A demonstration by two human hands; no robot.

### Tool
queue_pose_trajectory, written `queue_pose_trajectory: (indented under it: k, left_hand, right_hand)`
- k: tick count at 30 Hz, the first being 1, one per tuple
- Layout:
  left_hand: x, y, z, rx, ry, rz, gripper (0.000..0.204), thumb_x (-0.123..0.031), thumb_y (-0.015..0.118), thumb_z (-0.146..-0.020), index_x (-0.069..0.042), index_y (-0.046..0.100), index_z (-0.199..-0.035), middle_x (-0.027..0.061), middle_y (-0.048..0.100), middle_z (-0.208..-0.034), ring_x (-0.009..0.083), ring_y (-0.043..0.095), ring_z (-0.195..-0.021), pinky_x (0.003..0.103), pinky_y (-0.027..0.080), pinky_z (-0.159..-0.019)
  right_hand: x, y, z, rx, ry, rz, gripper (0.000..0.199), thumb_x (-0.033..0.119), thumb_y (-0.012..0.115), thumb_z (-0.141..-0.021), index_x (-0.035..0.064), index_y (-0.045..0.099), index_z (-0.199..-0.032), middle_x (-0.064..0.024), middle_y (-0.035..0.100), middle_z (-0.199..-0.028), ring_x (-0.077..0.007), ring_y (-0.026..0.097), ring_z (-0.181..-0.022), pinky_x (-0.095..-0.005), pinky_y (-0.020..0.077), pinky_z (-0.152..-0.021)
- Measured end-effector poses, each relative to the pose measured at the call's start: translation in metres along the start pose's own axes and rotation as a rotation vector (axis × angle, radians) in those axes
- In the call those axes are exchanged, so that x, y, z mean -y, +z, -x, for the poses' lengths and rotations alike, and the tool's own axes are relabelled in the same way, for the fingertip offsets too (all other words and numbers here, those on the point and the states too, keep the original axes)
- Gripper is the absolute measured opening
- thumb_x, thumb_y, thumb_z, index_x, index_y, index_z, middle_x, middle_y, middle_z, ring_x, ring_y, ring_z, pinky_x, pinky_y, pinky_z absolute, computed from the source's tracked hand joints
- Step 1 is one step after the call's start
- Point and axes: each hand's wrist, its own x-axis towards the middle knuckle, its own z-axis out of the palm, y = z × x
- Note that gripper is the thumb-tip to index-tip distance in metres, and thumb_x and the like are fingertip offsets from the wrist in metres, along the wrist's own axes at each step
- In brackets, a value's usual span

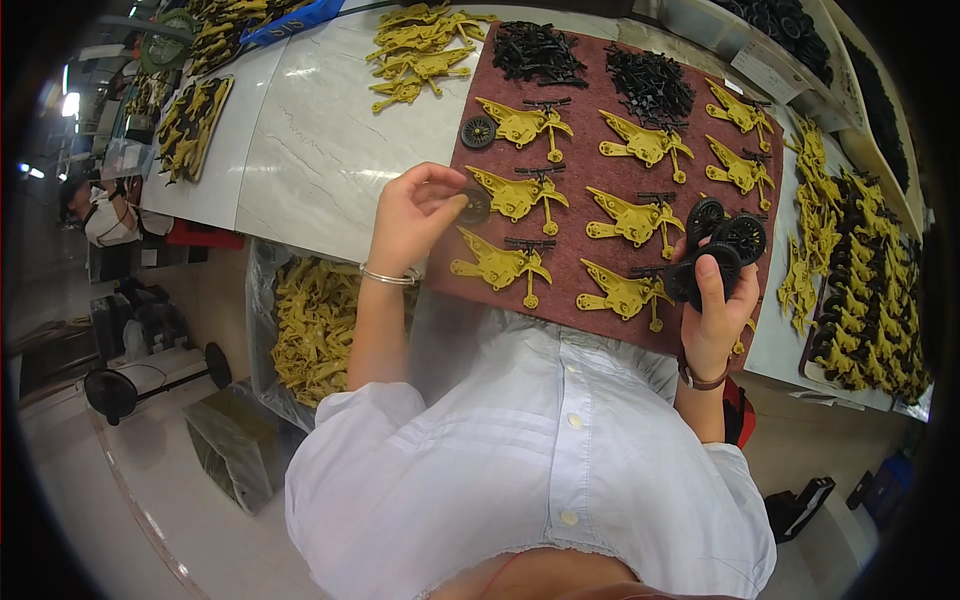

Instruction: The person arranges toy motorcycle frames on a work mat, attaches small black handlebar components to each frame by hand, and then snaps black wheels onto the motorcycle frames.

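Observation:
Rows of yellow toy motorcycle bodies with black handlebars lie on a reddish-brown mat (585, 165). My left hand (415, 215) pinches a black toy wheel (474, 206) between thumb and fingers, at the rear end of a yellow body (515, 197) in the left column. The body above it has a black wheel (478, 132) at its rear. Below lies another yellow body (500, 265), with no wheel visible at its rear. My right hand (725, 305) is closed around several black spoked wheels (741, 238) over the mat's right side, partly covering bodies there.
Two heaps of small black parts (540, 54) sit at the mat's far edge. Yellow bodies are piled on the white table (340, 130), and more stand in rows at right (870, 290). A bin of yellow parts (315, 325) is at my left. Bins (770, 60) stand far right.

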Motion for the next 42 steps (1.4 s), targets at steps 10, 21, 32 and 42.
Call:
queue_pose_trajectory:
  k: [10,21,32,42]
  left_hand:
    - [-0.033,0.034,0.006,-0.099,0.584,-0.498,0.023,-0.007,0.075,-0.075,-0.003,0.068,-0.096,0.0099,0.068,-0.098,0.0224,0.065,-0.094,0.032,0.051,-0.083]
    - [-0.044,0.086,0.031,0.298,0.257,0.397,0.021,0.002,0.063,-0.087,0.002,0.057,-0.107,0.0163,0.056,-0.126,0.0197,0.061,-0.108,0.032,0.053,-0.088]
    - [-0.025,0.066,0.051,0.123,0.075,0.796,0.017,-0.001,0.057,-0.093,0.001,0.053,-0.11,0.014,0.063,-0.112,0.0201,0.065,-0.099,0.034,0.056,-0.085]
    - [-0.007,-0.011,0.082,-0.106,-0.206,-0.005,0.017,-0.008,0.071,-0.085,0.0,0.064,-0.098,0.0025,0.067,-0.082,0.0084,0.064,-0.069,0.021,0.051,-0.064]
  right_hand:
    - [-0.001,0.005,0.005,0.038,0.055,0.087,0.027,0.009,0.072,-0.085,-0.0001,0.059,-0.107,-0.0059,0.066,-0.093,-0.012,0.062,-0.082,-0.0243,0.0506,-0.074]
    - [0.003,0.047,-0.005,0.474,-0.157,0.56,0.027,0.014,0.078,-0.073,0.0008,0.065,-0.093,-0.0074,0.06,-0.085,-0.0179,0.056,-0.074,-0.0287,0.0437,-0.065]
    - [-0.003,0.039,-0.001,0.459,-0.181,0.555,0.023,0.012,0.079,-0.074,-0.0007,0.063,-0.085,-0.0073,0.06,-0.083,-0.0155,0.055,-0.073,-0.0267,0.0432,-0.064]
    - [-0.007,0.024,0.009,0.412,-0.151,0.541,0.022,0.013,0.08,-0.073,0.0015,0.067,-0.086,-0.0058,0.06,-0.081,-0.0144,0.054,-0.07,-0.0262,0.0413,-0.062]
